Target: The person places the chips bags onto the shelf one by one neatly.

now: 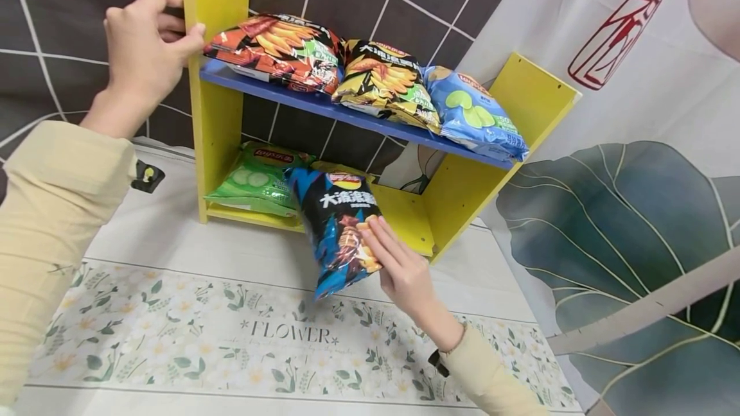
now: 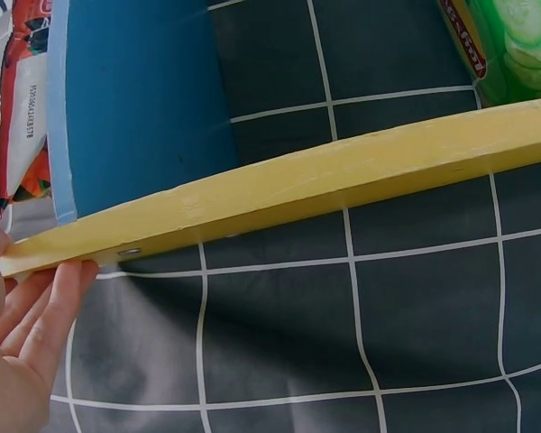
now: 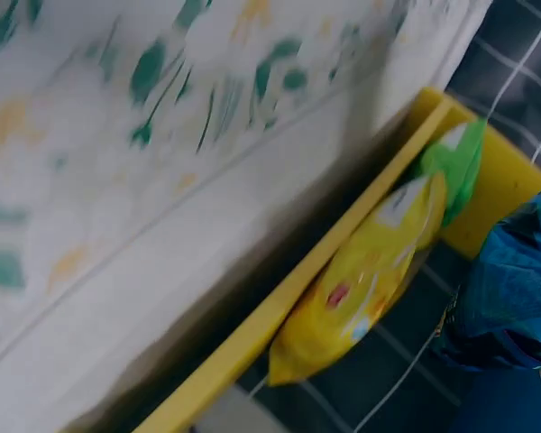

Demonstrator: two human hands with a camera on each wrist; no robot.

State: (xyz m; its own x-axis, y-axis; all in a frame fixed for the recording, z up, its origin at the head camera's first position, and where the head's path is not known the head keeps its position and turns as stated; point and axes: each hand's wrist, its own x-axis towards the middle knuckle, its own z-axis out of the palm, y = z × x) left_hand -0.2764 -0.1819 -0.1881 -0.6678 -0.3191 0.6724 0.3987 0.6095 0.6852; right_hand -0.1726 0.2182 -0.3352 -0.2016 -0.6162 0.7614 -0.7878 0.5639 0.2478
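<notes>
At the upper left my left hand (image 1: 144, 50) grips the yellow side panel (image 2: 279, 203) of a small shelf, thumb at the front edge and fingers on the outer face. My right hand (image 1: 407, 271) holds a black and blue bag of chips (image 1: 338, 230) by its right side, in front of the lower compartment. The bag tilts, and its upper end overlaps that compartment. Behind it on the lower board lie a green bag of chips (image 1: 257, 178) and a yellow bag (image 3: 352, 280), mostly hidden in the head view.
A red bag (image 1: 283, 53), a gold bag (image 1: 387, 82) and a light blue bag (image 1: 474, 111) lie side by side on the blue upper board (image 1: 277, 92). The shelf stands on a white surface with a floral strip (image 1: 231, 339), against a dark gridded backdrop (image 1: 52, 11).
</notes>
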